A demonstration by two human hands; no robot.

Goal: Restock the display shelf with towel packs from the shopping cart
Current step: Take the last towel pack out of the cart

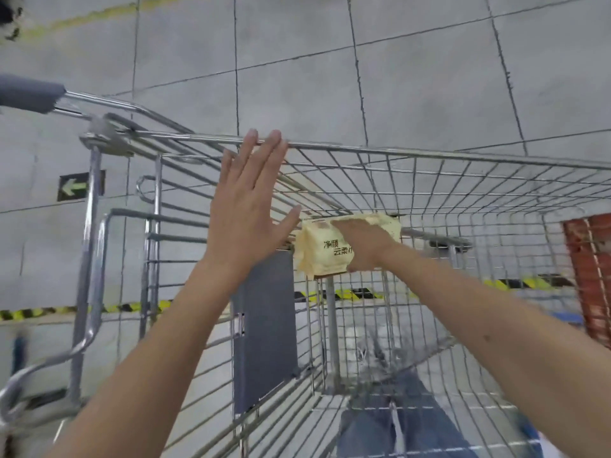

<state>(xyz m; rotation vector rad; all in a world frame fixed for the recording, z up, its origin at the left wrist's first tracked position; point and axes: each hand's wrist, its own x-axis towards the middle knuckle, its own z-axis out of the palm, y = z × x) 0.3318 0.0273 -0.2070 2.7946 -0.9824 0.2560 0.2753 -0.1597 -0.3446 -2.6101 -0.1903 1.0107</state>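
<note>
- The right hand [363, 242] gripped the pack [317, 252] inside the cart [429, 153], fingers over its top and thumb beneath.
- The left hand [244, 206] was flat and wide, its thumb just beside the pack's left end.
- The pack's long axis ran left to right.
- Its dark Chinese print was partly covered.

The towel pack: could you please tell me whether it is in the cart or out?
In: the towel pack lies inside the wire cart, right hand gripping it.
</note>
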